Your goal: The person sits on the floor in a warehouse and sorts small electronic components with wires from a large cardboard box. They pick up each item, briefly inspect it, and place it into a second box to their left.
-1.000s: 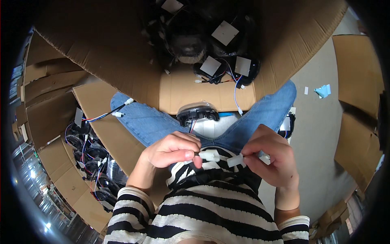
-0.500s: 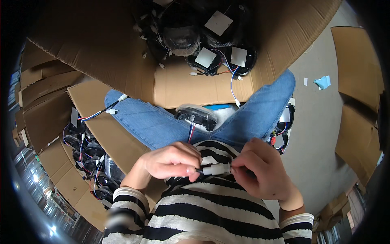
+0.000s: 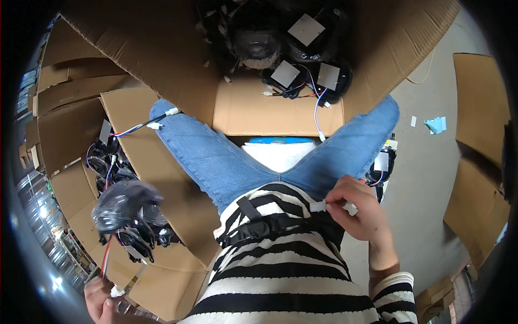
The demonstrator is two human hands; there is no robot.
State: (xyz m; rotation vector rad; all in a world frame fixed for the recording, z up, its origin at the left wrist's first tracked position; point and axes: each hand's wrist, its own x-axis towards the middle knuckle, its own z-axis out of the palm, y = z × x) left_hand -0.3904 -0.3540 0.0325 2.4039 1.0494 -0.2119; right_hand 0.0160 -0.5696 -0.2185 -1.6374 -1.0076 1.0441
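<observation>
At the lower left, my left hand (image 3: 100, 299) is closed around the red and white wires (image 3: 106, 256) of a black lamp with a clear cover (image 3: 124, 204). A white connector (image 3: 117, 291) sticks out beside its fingers. Blurred by motion, the lamp is over the open carton at my left, above other lamps (image 3: 135, 243) there. In front of my waist, my right hand (image 3: 359, 210) pinches a small white plug connector (image 3: 318, 206) between thumb and fingers. Whether a wire is attached to that connector, I cannot tell.
Ahead between my knees stands a large open carton (image 3: 280, 116) with several black lamps (image 3: 286, 75) and wires in it. A wire with white connectors (image 3: 171, 112) lies over my left knee. Another lamp (image 3: 382, 162) is beside my right leg. Flattened cardboard (image 3: 480, 108) lies at far right.
The lamp has left my lap and swung to the left carton, with my left hand at its wires. My hands have parted; the right one has moved slightly right and up, keeping a white connector.
</observation>
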